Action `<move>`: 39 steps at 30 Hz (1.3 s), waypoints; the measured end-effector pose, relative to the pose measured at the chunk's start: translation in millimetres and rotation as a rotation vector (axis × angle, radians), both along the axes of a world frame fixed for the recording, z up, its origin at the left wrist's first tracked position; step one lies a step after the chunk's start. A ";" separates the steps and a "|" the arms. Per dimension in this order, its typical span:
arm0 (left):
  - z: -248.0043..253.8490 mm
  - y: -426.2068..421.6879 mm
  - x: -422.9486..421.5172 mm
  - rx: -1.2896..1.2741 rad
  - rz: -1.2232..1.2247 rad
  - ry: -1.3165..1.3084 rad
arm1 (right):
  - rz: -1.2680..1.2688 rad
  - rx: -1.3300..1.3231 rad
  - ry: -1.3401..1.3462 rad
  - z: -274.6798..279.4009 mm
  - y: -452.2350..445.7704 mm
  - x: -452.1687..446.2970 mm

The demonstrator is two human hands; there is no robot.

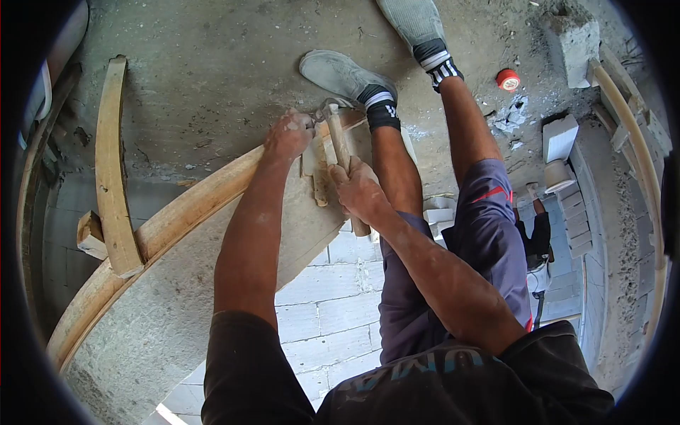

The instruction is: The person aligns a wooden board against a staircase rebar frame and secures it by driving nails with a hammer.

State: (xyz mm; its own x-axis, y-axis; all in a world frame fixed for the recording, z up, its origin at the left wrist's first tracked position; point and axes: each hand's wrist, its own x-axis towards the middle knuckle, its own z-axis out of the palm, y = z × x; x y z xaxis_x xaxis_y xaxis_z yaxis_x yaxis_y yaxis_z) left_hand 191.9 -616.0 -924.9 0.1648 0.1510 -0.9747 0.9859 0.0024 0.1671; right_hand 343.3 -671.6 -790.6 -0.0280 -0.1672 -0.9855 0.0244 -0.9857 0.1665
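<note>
My right hand (363, 190) is wrapped around the wooden handle of a hammer (338, 134). The hammer's metal head lies at the end of a long wooden board (205, 184), close beside my left hand. My left hand (289, 133) is closed at that same board end, its fingers bent around something small that I cannot make out. Under the hammer, short wood pieces (320, 185) sit against the board. The board runs along the edge of a rough concrete slab (163, 304).
A wooden beam (112, 170) crosses the board at left, beside a wood block (91, 234). A red tape roll (508, 79), a white block (559, 138), a bucket (558, 176) and a concrete post (577, 49) are at right. Another person (536, 237) is below at right.
</note>
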 end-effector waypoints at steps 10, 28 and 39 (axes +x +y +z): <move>18.9 17.7 -3.1 -0.102 -0.152 -0.102 | -0.055 0.159 -0.137 20.6 16.4 24.2; 33.9 41.1 15.6 -0.261 -0.190 0.082 | 0.136 0.362 -0.284 21.3 1.4 -2.6; 34.3 39.1 16.2 -0.267 -0.166 0.112 | 0.073 0.310 -0.263 25.6 -12.0 -4.1</move>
